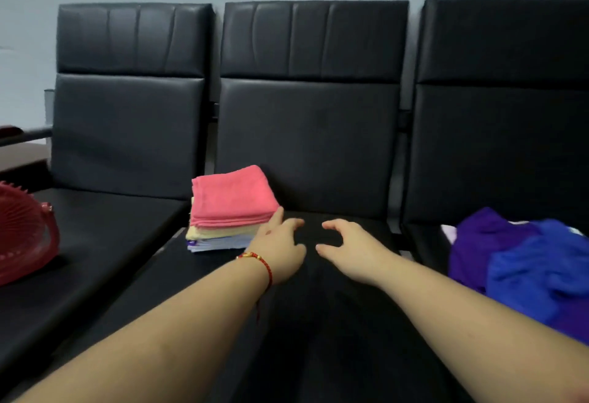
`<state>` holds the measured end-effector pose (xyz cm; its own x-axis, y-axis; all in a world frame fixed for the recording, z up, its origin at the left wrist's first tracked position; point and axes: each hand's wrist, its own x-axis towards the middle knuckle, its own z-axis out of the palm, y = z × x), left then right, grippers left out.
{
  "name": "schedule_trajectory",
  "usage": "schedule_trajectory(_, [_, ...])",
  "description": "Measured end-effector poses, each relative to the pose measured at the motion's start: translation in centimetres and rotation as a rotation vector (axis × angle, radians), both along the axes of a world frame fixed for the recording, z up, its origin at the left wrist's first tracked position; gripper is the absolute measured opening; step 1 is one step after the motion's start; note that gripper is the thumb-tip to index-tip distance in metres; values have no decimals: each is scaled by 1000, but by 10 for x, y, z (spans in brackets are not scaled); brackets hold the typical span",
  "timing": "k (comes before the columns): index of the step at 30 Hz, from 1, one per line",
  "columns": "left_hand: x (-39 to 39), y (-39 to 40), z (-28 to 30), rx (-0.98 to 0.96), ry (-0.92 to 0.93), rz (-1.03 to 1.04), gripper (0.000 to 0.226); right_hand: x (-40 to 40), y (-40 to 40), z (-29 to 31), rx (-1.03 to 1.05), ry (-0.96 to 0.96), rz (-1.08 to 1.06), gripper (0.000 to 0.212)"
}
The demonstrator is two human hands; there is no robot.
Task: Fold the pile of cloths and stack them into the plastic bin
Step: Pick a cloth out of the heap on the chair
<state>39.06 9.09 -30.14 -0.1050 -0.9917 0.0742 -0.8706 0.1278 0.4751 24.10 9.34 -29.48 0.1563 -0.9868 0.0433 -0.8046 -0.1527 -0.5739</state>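
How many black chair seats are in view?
3: left seat holding the red bin, middle seat with the folded stack, right seat under the unfolded cloths.

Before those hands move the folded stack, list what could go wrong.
1. The folded stack sits at the middle seat's left front edge; a push from the left hand touching its side could tip it into the gap.
2. The red bin is a seat away, so the layers may slide apart in transit.
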Motion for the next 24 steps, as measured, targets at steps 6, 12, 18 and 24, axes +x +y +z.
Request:
schedule_trajectory(6, [-119,59,-16,136,-27,-248,52,-98,85,-39,13,49,-234,48])
schedule_trajectory(12, [-201,96,-33,113,-14,-423,50,-174,131,-69,-90,25,-525,40])
schedule_trajectory(18, [-242,99,-52,75,-12,-457,48,-212,146,-81,-112,134,-494,45])
schedule_trajectory(24, [-274,89,-60,98,4,-341,51,-218,136,-86,-115,133,-484,48])
